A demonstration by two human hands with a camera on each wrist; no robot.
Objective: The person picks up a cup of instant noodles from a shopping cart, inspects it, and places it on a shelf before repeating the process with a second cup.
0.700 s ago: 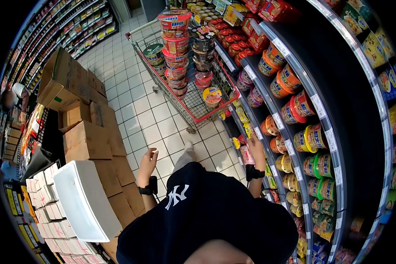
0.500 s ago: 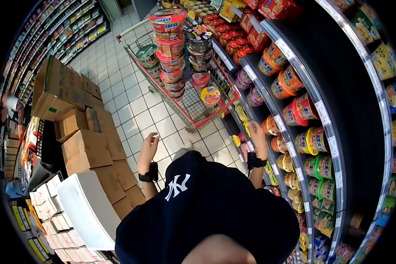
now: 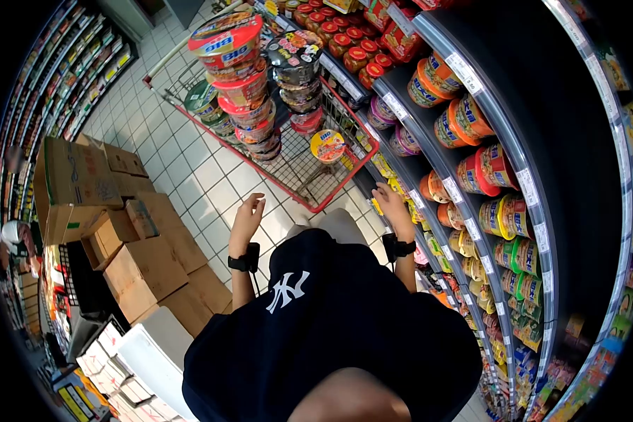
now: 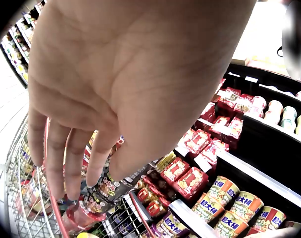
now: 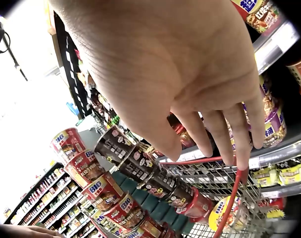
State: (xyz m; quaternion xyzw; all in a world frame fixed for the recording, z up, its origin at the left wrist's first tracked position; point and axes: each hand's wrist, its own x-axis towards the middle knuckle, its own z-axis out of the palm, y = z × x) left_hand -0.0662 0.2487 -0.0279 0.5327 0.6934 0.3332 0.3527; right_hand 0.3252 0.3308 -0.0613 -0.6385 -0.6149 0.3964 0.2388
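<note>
Both hands are empty. The left hand [image 3: 247,219] hangs over the tiled floor at the near side of the shopping cart [image 3: 318,209], fingers loosely bent and apart from it. The right hand [image 3: 395,211] is held beside the shelf edge, fingers relaxed, just right of the cart's near corner. Inside the cart stand tall stacks of red noodle bowls [image 3: 243,90] and black bowls [image 3: 295,60], green bowls [image 3: 204,103] at the left, and a single yellow-lidded bowl [image 3: 328,146]. In the right wrist view the fingers [image 5: 229,131] hang in front of the cart's red rim; whether they touch it, I cannot tell.
Shelves of noodle tubs [image 3: 496,170] run along the right, with red-lidded jars [image 3: 355,55] farther up. Cardboard boxes [image 3: 144,274] and a white foam box [image 3: 158,352] are piled at the left. A person [image 3: 21,239] is at the far left edge.
The cart is nearer to the body and farther left in the head view. The hands stay empty; the right one has come lower and slightly left. The box pile has shifted down in view.
</note>
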